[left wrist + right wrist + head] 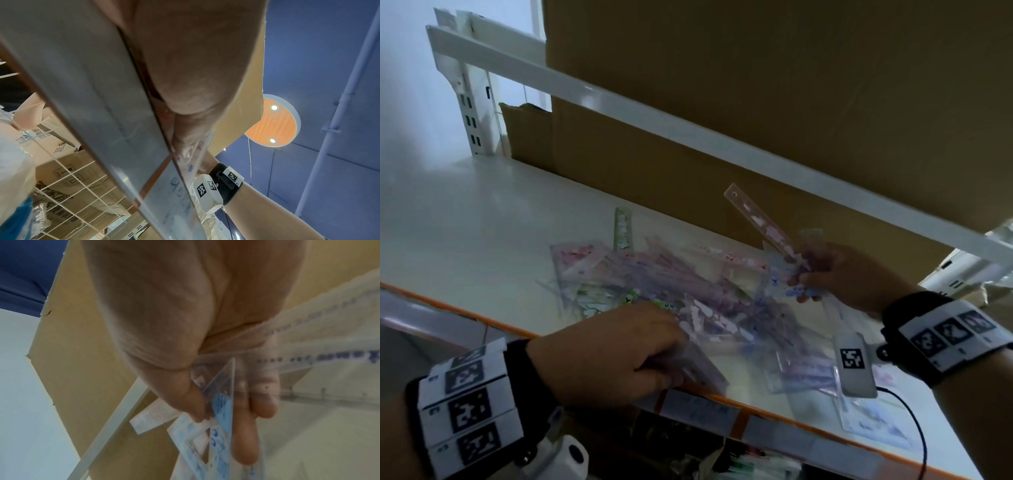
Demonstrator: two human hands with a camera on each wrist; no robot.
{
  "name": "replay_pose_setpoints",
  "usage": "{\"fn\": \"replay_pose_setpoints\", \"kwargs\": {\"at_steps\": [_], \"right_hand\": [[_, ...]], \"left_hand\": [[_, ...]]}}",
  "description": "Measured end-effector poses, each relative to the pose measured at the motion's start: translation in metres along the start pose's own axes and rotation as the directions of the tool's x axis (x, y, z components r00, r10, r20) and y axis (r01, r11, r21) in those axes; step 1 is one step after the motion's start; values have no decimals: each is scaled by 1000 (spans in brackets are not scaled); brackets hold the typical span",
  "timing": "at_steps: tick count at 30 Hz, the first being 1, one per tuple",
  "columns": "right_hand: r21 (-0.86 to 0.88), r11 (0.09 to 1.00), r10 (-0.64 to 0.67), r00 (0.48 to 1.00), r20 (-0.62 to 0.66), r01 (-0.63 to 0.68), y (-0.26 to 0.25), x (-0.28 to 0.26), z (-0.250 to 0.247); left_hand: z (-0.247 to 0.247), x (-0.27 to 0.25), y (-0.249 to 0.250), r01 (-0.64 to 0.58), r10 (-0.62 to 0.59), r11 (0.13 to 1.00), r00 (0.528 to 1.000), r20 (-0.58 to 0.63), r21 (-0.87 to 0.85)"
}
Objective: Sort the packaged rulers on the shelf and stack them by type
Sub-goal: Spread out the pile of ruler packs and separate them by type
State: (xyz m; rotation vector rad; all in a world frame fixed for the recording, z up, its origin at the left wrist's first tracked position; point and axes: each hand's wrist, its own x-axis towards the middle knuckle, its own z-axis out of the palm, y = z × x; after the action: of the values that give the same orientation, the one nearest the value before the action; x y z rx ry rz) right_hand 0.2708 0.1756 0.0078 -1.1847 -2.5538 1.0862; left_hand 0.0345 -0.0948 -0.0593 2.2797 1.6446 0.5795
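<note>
- A loose heap of packaged rulers [654, 294] lies on the white shelf [465, 233], spread from the middle toward the orange front edge, the packs crossing one another at many angles with no common direction.
- One green-printed ruler [622, 228] at the far side of the heap lies with its long axis running almost straight away from the person.
- The right hand [839, 274] is raised above the right part of the heap, its fingers [243, 431] and thumb curled round a small bunch of clear packs with blue print.
- From that bunch a pink ruler [760, 219] sticks up and away to the left, tilted, its holed end highest and farthest from the hand; the near ends of the packs slant down toward the wrist.
- The left hand [613, 349] lies palm down at the front edge of the shelf, on the near side of the heap; its fingers are bent over a clear pack [698, 370] whose long axis runs diagonally toward the near right. Whether they pinch it or only press on it cannot be told.
- In the left wrist view a thumb [191, 142] lies against a clear pack at the shelf edge.
- Brown cardboard boxes [756, 85] stand behind the heap.
</note>
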Motion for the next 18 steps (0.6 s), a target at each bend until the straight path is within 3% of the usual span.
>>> {"fn": "replay_pose_setpoints", "kwargs": {"at_steps": [6,8,10,13,16,18], "right_hand": [[111,984,132,989,69,-139,16,2,-5],[73,981,173,983,54,-177,19,4,-3],[-75,982,173,985,21,-171,23,6,-3],[-479,871,101,994,-33,-105,24,7,-3],[-579,814,-91,993,-73,32,9,2,4],[-593,782,-191,980,62,190,-2,-3,15]], "left_hand": [[2,1,-4,-3,3,1000,1000,-2,-28],[2,1,-4,-11,10,999,1000,-8,-44],[2,2,-3,-9,8,999,1000,-10,-44],[1,2,-2,-27,26,999,999,-27,-45],[-1,3,-3,-30,29,998,999,-26,-49],[-1,3,-4,-18,18,998,1000,-13,-55]]}}
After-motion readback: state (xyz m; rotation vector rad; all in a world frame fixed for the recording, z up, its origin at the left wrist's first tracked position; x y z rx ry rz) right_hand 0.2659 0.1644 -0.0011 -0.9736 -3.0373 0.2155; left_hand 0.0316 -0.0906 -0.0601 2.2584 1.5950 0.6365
